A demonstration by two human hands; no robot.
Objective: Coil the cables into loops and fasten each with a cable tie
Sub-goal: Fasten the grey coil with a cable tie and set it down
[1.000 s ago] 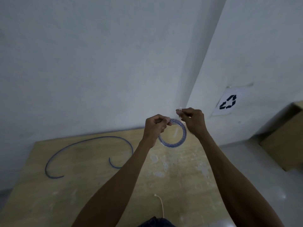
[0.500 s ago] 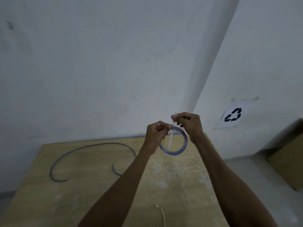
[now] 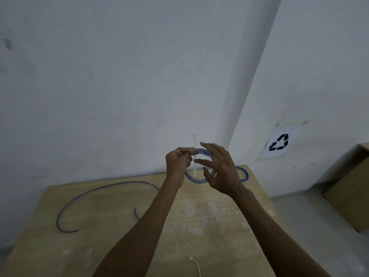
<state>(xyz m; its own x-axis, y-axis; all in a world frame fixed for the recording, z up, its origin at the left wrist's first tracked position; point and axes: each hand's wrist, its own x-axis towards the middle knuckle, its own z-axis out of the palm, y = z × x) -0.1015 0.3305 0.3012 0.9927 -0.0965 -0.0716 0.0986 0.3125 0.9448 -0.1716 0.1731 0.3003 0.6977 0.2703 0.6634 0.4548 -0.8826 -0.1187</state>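
My left hand (image 3: 178, 164) pinches the top of a coiled blue cable loop (image 3: 196, 179), held up above the far side of the table. A white cable tie (image 3: 194, 145) runs upright across the loop, its tip sticking up past my fingers. My right hand (image 3: 220, 169) hovers just right of the loop with fingers spread, holding nothing. A long loose blue cable (image 3: 95, 193) lies curved on the wooden table (image 3: 111, 232) to the left. Another blue coil (image 3: 244, 173) lies at the table's far right corner, partly hidden by my right hand.
A white cable tie (image 3: 196, 264) lies near the table's front edge. White walls stand close behind the table, with a recycling sign (image 3: 279, 143) on the right wall. A cardboard box (image 3: 351, 188) sits on the floor at the right.
My right hand has let go of the cable tie and opened its fingers beside the loop. The left hand still holds the coil. The tie now stands upright across the loop.
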